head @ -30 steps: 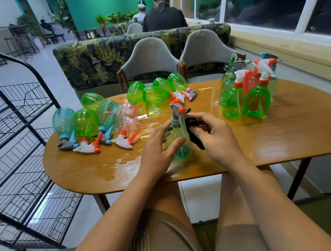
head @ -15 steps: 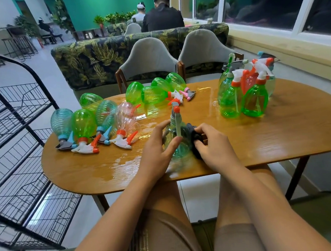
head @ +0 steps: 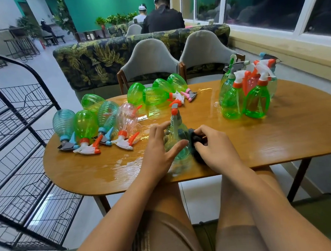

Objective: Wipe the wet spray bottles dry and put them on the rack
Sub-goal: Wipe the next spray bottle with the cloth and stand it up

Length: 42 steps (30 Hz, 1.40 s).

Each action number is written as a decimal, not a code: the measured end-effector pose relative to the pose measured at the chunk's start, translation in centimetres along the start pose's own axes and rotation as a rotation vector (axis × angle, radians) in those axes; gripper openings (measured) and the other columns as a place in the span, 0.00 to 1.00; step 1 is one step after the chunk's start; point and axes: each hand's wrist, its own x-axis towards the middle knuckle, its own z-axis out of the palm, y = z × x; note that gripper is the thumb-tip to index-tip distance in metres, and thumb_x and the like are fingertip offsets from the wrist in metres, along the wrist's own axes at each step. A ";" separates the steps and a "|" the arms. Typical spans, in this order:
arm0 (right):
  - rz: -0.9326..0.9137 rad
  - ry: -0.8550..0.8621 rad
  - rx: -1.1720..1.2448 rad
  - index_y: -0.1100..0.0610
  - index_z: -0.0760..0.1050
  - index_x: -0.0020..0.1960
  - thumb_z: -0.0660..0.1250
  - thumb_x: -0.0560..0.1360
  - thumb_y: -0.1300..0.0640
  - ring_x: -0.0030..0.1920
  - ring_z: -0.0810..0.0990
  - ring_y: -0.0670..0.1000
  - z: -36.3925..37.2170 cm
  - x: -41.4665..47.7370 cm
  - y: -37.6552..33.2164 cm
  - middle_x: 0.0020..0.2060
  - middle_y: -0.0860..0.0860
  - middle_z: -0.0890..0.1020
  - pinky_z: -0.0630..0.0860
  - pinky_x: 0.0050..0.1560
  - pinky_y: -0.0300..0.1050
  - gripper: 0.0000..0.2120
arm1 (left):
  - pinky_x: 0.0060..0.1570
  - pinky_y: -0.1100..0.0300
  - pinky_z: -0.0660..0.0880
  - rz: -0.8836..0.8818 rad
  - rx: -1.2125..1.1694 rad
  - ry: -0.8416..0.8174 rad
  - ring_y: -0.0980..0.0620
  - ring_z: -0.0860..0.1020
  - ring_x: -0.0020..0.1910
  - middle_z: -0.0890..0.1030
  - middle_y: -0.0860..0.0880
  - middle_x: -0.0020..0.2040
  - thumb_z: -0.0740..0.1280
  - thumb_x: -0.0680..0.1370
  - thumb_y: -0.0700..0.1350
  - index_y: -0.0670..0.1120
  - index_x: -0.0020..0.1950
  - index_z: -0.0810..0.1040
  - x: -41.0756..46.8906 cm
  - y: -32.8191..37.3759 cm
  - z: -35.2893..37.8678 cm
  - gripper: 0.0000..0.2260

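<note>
A clear green spray bottle (head: 176,139) with a grey and orange head stands upright near the front edge of the wooden table (head: 279,137). My left hand (head: 159,153) grips its left side, thumb across the front. My right hand (head: 214,147) holds a dark cloth (head: 196,139) pressed against the bottle's right side. Several wet bottles (head: 86,127) lie on their sides at the left, and more lying bottles (head: 158,94) sit at the far middle. A group of upright bottles (head: 245,96) stands at the right. The black wire rack (head: 16,155) is left of the table.
Water films the tabletop (head: 124,163) around the lying bottles. Two grey chairs (head: 150,61) stand behind the table, with a leaf-patterned sofa back (head: 97,59) beyond. People sit in the background. My knees are under the table's near edge.
The bottle has turned in my hands, its spray head swinging from facing right to facing away. My right hand with the cloth slid down from the neck onto the bottle's body.
</note>
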 end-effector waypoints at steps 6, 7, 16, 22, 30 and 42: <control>-0.190 0.169 0.139 0.49 0.82 0.63 0.73 0.80 0.58 0.54 0.82 0.44 -1.3 0.0 -2.7 0.55 0.44 0.84 0.80 0.55 0.38 0.12 | 0.62 0.51 0.80 0.053 0.100 0.036 0.57 0.74 0.64 0.71 0.55 0.65 0.73 0.78 0.64 0.56 0.77 0.72 0.2 -0.2 -0.1 0.30; -0.198 0.183 0.167 0.49 0.82 0.63 0.73 0.80 0.58 0.55 0.82 0.43 -1.2 0.0 -2.8 0.56 0.43 0.84 0.80 0.56 0.38 0.13 | 0.61 0.52 0.80 0.057 0.106 0.038 0.57 0.74 0.64 0.71 0.55 0.64 0.73 0.78 0.63 0.56 0.77 0.72 0.2 -0.2 -0.1 0.29; -0.179 0.223 0.150 0.50 0.80 0.62 0.71 0.81 0.61 0.55 0.80 0.45 0.9 -0.1 -0.9 0.56 0.45 0.82 0.81 0.57 0.47 0.12 | 0.55 0.51 0.81 0.051 0.092 0.039 0.57 0.76 0.61 0.73 0.58 0.63 0.72 0.80 0.62 0.56 0.78 0.71 0.1 -0.2 -0.2 0.29; 0.020 0.042 0.022 0.50 0.77 0.55 0.69 0.80 0.62 0.52 0.80 0.51 1.8 -0.1 0.7 0.52 0.48 0.82 0.79 0.52 0.48 0.08 | 0.58 0.50 0.80 0.018 0.072 0.064 0.61 0.77 0.61 0.77 0.60 0.62 0.72 0.80 0.60 0.56 0.76 0.72 -0.1 -0.2 -0.1 0.26; 0.073 0.009 0.011 0.51 0.76 0.54 0.68 0.80 0.62 0.51 0.79 0.51 1.7 -0.3 0.3 0.51 0.48 0.81 0.75 0.48 0.44 0.07 | 0.58 0.64 0.78 0.008 0.012 0.047 0.65 0.78 0.62 0.80 0.64 0.62 0.75 0.79 0.61 0.61 0.74 0.71 -0.2 0.8 -0.3 0.26; -0.215 0.243 0.124 0.51 0.82 0.63 0.71 0.80 0.62 0.54 0.79 0.41 -0.3 -0.3 -3.0 0.56 0.44 0.82 0.76 0.56 0.31 0.13 | 0.54 0.54 0.81 0.070 0.009 0.079 0.57 0.77 0.61 0.74 0.55 0.62 0.77 0.78 0.58 0.63 0.69 0.72 -0.2 0.4 -0.3 0.22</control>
